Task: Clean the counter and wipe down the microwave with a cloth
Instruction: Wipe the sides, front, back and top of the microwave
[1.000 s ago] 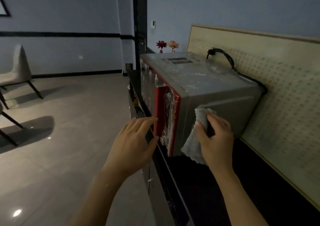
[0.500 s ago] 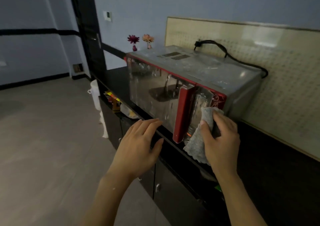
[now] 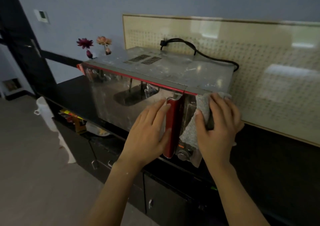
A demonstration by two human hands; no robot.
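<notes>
**Grey cloth held to the microwave's control panel, other hand flat on the door**

The right hand (image 3: 218, 127) grips a grey cloth (image 3: 200, 104), with the thumb on the near side and the fingers (image 3: 216, 103) curved over the top, so a fold is bunched between them. It holds the cloth against the control panel at the front right corner of the microwave (image 3: 164, 73). The cloth's loose lower edge hangs under the thumb, and a metal knob (image 3: 181, 155) sits just below that.

The left hand (image 3: 149, 134) lies flat on the mirrored door, fingers (image 3: 155, 108) straight and close together, holding nothing. Its fingertips touch the left edge of the red door handle (image 3: 171, 127), which stands upright between the two hands.

Beyond both sets of fingertips is the smeared metal top of the microwave, with vent slots (image 3: 143, 59) towards its back. A black power cord (image 3: 192, 46) loops over its rear edge. Behind the right fingers, a pale patterned backsplash panel (image 3: 268, 66) stands against the wall.

The microwave sits on a black counter (image 3: 74, 89), which continues far to the left of the left fingers and to the right of the right hand. Two flowers (image 3: 94, 42) show behind the microwave's far left corner. Below the wrists are dark cabinet doors (image 3: 166, 199), and a white container (image 3: 43, 111) stands on the floor well left of the left hand
</notes>
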